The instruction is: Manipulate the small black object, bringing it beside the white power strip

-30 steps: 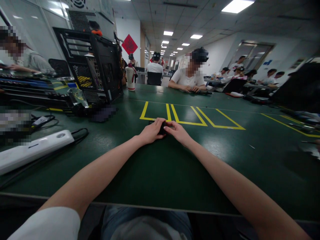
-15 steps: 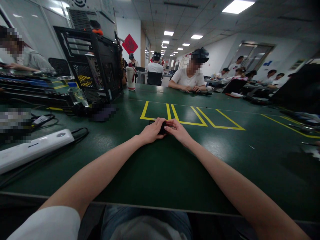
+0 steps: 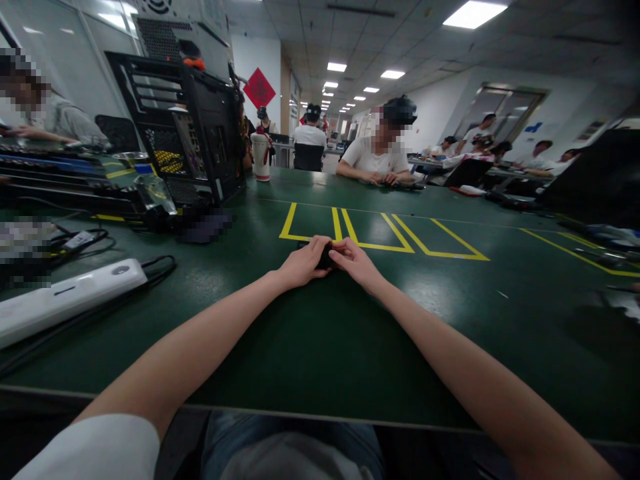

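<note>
A small dark object is held between my two hands, low over the green table, just in front of the yellow tape outlines. My left hand is wrapped round its left side and top. On the other side, the fingers of my right hand are pinched against its right edge. Most of the object is covered by the fingers, so its full shape cannot be made out.
At the left lie a white power strip and black cables. Behind them stands an open black computer case, beside a paper cup. Across the table sits a person. Blurred metal items lie far right.
</note>
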Tool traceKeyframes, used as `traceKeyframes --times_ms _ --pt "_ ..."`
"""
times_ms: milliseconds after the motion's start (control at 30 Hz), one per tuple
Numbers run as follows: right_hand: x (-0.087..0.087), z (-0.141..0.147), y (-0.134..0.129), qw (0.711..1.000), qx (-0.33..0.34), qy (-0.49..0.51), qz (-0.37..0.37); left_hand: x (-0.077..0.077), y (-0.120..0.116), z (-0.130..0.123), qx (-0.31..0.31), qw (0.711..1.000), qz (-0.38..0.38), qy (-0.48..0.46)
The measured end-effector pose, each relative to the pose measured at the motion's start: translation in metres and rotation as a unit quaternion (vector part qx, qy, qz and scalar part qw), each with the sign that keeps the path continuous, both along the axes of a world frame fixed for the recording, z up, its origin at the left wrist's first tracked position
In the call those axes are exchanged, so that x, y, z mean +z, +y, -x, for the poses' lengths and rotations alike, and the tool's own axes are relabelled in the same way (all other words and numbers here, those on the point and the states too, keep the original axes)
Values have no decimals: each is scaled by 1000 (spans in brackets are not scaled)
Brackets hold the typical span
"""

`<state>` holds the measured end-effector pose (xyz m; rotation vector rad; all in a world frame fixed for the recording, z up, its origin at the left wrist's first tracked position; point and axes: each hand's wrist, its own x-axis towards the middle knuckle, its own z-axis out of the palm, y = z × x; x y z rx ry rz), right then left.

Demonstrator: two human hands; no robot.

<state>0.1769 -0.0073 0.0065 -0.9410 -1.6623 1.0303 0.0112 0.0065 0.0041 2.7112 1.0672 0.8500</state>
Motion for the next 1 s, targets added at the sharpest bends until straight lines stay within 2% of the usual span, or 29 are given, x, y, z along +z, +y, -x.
traceKeyframes --times_ms 233,500,700,867,1000 --pt "-1 0 5 999 -26 -14 41 0 0 0 3 1000 -5 4" --pt "3 -5 3 999 44 -7 -6 -1 1 0 8 1000 -6 8" --pt "-2 -2 5 1000 10 -4 -14 0 0 0 0 1000 -2 0" --pt "-3 -1 6 999 1 -10 40 0 0 0 4 1000 3 0" --pt "0 -3 4 1000 11 -13 21 -1 1 0 7 1000 0 3"
